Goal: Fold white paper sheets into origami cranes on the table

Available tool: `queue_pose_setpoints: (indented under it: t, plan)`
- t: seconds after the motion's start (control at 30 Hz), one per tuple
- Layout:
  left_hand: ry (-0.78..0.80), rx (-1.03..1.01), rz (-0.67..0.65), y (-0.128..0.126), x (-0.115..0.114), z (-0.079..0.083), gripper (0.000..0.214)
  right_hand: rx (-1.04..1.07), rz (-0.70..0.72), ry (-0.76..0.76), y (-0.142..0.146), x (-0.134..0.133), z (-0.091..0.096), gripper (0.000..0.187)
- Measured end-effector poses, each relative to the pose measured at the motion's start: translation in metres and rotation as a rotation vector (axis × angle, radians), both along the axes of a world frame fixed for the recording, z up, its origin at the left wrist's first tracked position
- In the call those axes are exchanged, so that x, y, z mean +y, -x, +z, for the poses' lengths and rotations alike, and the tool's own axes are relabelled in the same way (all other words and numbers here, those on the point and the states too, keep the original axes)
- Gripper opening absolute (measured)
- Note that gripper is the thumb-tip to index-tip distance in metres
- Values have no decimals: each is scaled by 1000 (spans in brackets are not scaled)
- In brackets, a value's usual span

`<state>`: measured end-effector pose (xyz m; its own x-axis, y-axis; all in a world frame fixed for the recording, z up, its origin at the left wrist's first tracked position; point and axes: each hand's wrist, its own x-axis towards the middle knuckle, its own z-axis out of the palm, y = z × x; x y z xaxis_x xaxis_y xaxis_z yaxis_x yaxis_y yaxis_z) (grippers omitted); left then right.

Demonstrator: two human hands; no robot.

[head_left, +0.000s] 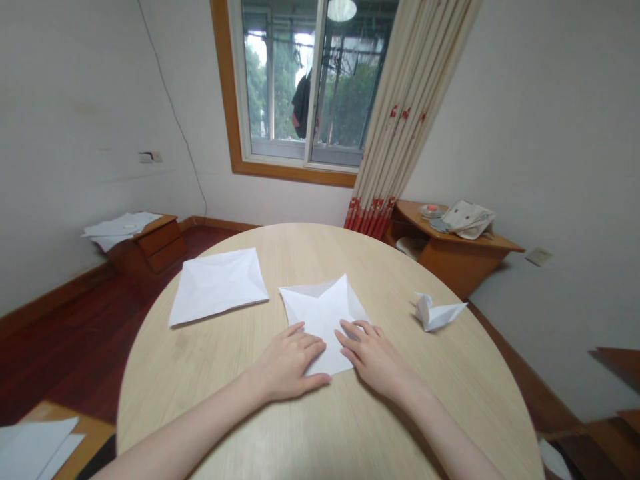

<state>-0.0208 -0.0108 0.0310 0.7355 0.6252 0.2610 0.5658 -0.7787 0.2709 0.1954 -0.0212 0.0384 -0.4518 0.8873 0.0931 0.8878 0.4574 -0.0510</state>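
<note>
A white sheet of paper (323,313) with folded flaps and creases lies on the round table (280,433), one point sticking up at its far right corner. My left hand (293,360) rests on its near left part, fingers stretched out and thumb along the near edge. On the near right part of the same sheet lies my right hand (367,350), its fingers spread and slightly bent. Neither hand grips anything. To the right stands a folded white paper bird (436,315), apart from my hands.
A stack of creased white paper (220,283) lies at the table's left. Papers cover a low cabinet (160,243) on the left, and more sheets (37,447) are at the lower left. A corner shelf (450,257) holding a cloth bag (469,219) stands behind right, beside the curtain (400,127).
</note>
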Motion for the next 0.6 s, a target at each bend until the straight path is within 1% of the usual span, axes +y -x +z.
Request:
queue_pose_setpoints:
  t: [0.07,0.13,0.27,0.33,0.43,0.5,0.6]
  plan:
    - [2,1,3,1,1,-1,48,35,35,17,-2,0,2,34]
    - [-6,2,4,1,2,-3,51,62,48,65,-2,-1,5,34]
    - [-27,8,9,2,4,-5,44,123,36,157,-1,-2,7,42]
    - [-27,9,20,1,4,-4,37,132,27,174,-2,-2,7,50]
    - [-13,11,27,1,4,-2,28,127,22,212,-5,-2,7,70]
    - [3,12,25,3,5,-1,26,116,23,244,-8,-2,7,80]
    - [5,5,28,5,6,0,25,109,21,253,-9,-2,7,86]
